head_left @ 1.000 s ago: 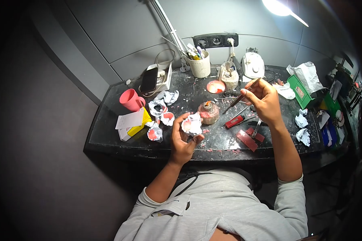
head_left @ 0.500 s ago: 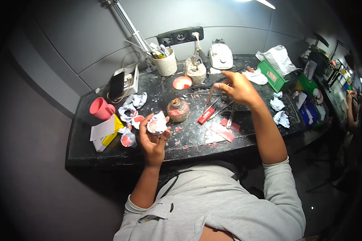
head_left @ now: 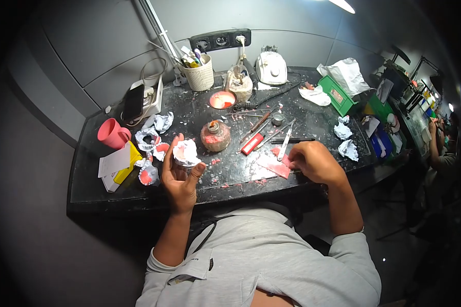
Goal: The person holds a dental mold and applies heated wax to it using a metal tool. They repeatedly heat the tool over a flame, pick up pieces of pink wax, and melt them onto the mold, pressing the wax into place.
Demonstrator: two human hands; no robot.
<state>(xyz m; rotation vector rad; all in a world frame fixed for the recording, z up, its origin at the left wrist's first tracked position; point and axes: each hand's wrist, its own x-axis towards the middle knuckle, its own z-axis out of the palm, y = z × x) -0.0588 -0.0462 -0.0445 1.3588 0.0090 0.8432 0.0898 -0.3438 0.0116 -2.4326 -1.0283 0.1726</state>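
Observation:
My left hand (head_left: 180, 179) holds up a white plaster dental cast (head_left: 185, 152) with pink patches, its fingers curled around the sides. At the right end of the pink wax sheets (head_left: 275, 167), my right hand (head_left: 316, 162) has its fingers bent together on a sheet's edge; the fingertips are partly hidden. Just beyond lie a red-handled tool (head_left: 252, 144), a white-handled knife (head_left: 286, 143) and a brown-handled tool (head_left: 261, 123). Between my hands and a little farther back stands a round spirit burner (head_left: 215, 137) smeared with pink wax.
Several plaster pieces (head_left: 148, 174) sit at the left near a pink mug (head_left: 113, 133) and a yellow box (head_left: 128, 162). Behind are a pen cup (head_left: 198, 77), a wax dish (head_left: 223, 100) and a white device (head_left: 271, 67). A green box (head_left: 338, 97) stands right. Another person works at far right.
My right hand has come down from above the tools to the wax sheets near the front edge. The cast stays in my left hand. The view has shifted slightly.

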